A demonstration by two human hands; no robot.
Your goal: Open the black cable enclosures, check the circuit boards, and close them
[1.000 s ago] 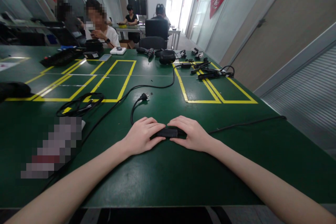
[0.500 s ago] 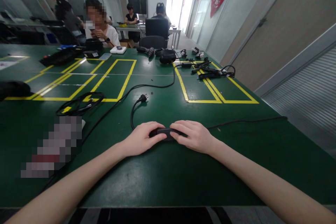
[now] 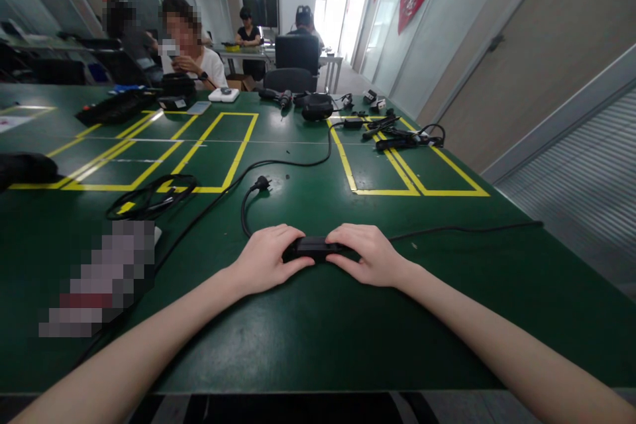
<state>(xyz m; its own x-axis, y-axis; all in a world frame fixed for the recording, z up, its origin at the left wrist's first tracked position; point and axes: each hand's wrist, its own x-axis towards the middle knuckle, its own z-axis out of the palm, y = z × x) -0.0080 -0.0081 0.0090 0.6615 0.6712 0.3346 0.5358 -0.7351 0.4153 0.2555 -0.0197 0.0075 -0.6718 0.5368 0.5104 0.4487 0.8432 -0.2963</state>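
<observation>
A black power adapter (image 3: 316,248) is held between my two hands just above or on the green table (image 3: 278,338); I cannot tell whether it touches the surface. My left hand (image 3: 271,257) grips its left end, thumb in front and fingers behind. Around its right end my right hand (image 3: 368,253) is closed in the same way. From the left side a short black cord curves back to a power plug (image 3: 262,183) lying on the table. Another black cable (image 3: 462,229) runs out from behind my right hand to the table's right edge.
Coiled black cable (image 3: 154,195) lies at the left, beside a blurred-out flat object (image 3: 106,278). Yellow tape rectangles mark the table. Toward the back are a drill (image 3: 283,98), a black case (image 3: 318,106) and a heap of adapters and cables (image 3: 397,136). A person (image 3: 211,66) sits across the table.
The adapter has turned a little in my hands, and more of its body shows between them. My fingers have spread slightly apart. The plug has shifted a short way left.
</observation>
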